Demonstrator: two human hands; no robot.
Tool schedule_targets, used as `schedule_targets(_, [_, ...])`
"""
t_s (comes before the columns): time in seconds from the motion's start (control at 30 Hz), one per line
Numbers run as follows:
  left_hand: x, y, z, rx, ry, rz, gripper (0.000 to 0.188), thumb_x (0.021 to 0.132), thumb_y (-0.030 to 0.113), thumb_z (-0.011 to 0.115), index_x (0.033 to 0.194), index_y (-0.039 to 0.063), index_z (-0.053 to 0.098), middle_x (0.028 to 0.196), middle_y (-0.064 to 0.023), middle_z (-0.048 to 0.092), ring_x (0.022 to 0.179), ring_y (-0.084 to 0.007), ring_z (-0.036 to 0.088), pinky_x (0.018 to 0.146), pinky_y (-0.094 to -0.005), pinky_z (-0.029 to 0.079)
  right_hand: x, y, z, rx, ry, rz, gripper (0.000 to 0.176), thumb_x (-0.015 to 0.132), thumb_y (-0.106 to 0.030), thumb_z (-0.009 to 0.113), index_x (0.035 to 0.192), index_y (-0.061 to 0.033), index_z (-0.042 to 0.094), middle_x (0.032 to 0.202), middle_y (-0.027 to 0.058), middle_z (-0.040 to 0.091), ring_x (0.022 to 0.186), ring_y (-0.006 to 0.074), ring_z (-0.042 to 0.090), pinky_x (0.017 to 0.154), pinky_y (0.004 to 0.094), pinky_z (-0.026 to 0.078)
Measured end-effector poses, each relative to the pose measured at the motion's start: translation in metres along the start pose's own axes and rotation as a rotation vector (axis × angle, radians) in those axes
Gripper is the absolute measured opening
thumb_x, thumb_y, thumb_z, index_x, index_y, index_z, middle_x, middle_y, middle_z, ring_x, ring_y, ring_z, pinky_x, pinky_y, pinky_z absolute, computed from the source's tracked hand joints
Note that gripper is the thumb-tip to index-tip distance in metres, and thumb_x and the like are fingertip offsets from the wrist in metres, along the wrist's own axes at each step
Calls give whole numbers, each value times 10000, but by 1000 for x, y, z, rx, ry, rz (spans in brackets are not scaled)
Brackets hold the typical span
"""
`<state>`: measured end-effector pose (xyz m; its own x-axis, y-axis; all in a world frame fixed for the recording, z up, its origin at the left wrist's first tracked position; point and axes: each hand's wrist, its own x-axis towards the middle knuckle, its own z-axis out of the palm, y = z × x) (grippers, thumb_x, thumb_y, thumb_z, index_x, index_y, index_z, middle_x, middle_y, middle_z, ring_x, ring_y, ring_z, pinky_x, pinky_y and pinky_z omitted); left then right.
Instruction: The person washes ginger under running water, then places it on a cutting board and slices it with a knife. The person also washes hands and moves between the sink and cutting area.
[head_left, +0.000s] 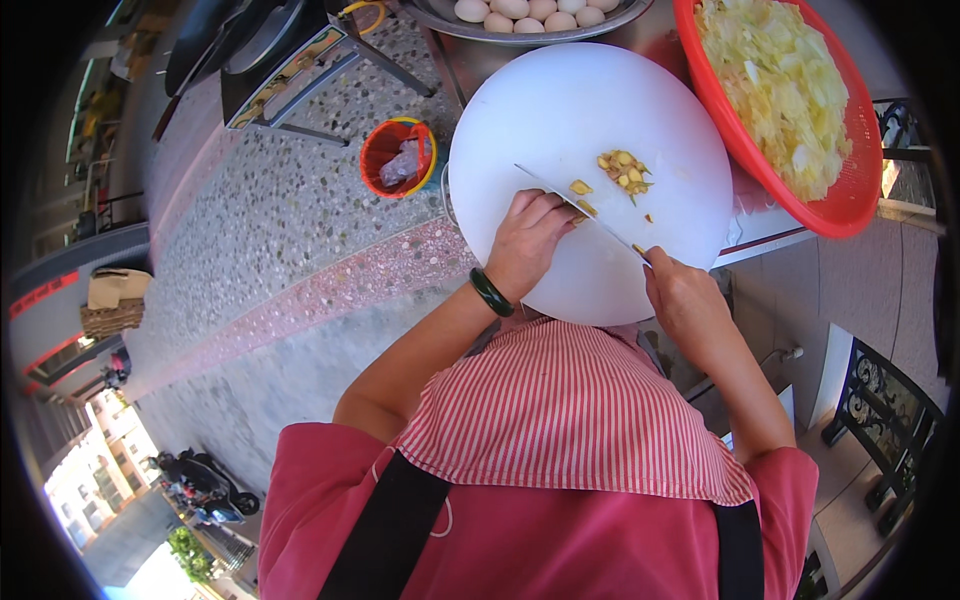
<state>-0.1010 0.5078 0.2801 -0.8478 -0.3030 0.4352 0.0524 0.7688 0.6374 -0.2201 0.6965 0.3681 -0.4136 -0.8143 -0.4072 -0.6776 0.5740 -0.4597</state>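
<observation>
My right hand (686, 304) grips the handle of a kitchen knife (553, 187), whose blade slants up and left across a round white cutting board (517, 112). My left hand (529, 238), below a dark green bangle (491, 292), curls its fingers over a piece of ginger (577, 220) beside the blade. Those fingers hide most of that piece. Cut ginger slices (580, 187) lie just past the blade. Farther up the board is a small heap of sliced ginger (624, 172), with a stray bit (649, 218) below it.
A red plastic colander (795, 208) of chopped cabbage (787, 97) overlaps the board's right side. Beyond the board, a metal tray (480, 28) holds several eggs (529, 25). On the floor at left stands a red-lined bin (371, 154), near a metal-legged stand (300, 67).
</observation>
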Motion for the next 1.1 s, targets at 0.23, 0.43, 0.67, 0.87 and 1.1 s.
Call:
schedule_targets(0.23, [0,-1,0,-30,-16,-51,185,739,25,694,917,30,643,957,-99,609,932,-295,539,820,-375,456,12,-1,-12,89,82,-21,169,941,-149,472,963,14,511,825,227,637,761,405,621,650,478,485])
schedule_targets(0.43, [1,2,1,-9,0,-35,183,733,26,695,909,28,644,956,-103,606,940,-304,538,825,-380,452,-23,2,-16,-27,42,6,150,920,-129,494,952,17,502,845,224,639,751,399,624,649,479,491])
schedule_targets(0.67, [2,1,-1,-55,9,-58,177,735,14,689,907,24,650,968,-104,611,940,-303,544,820,-375,458,38,-12,2,3,65,-26,167,930,-147,483,903,18,478,777,227,631,721,406,619,639,481,488])
schedule_targets(0.87, [0,-3,-5,-41,-28,-29,180,769,2,639,946,35,654,965,-86,605,948,-272,542,829,-345,468,0,-6,-16,45,45,-25,160,930,-148,482,919,11,475,778,223,628,719,402,618,638,481,486])
schedule_targets(1.1, [2,-2,-3,-27,-15,-5,177,778,9,622,951,30,652,966,-86,610,948,-270,548,840,-344,469,-7,-4,-9,0,8,-19,145,924,-131,473,913,13,475,789,225,627,718,407,616,640,481,487])
